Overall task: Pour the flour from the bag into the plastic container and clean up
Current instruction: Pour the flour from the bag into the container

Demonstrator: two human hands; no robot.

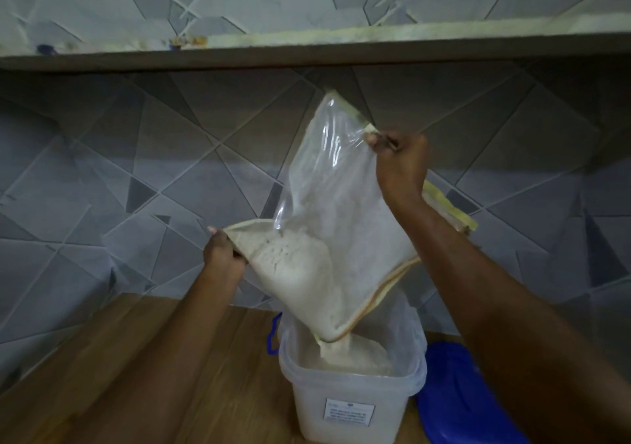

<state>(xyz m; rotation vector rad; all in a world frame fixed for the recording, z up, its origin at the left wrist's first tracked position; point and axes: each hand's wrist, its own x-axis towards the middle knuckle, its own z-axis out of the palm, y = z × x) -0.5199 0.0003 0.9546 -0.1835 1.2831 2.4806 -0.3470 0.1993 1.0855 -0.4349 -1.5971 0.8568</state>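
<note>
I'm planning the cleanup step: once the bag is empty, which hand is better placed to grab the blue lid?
Probably the right hand: the blue lid lies right of the container, under that arm. The left hand grips the bag on the far side.

A wooden worktop (143, 375) with a plank grain fills the near part of the scene and runs back to a tiled wall. On it, right of centre, stands a translucent plastic container (345, 406), open at the top, with flour heaped inside and a white label on its near wall. A blue handle (272, 336) shows at its far left corner. Just right of the container, a blue lid (457, 395) lies flat on the worktop, partly hidden by an arm. Higher up, a shelf (307, 50) crosses the wall, its edge stained and smudged; what lies on it cannot be told.
</note>
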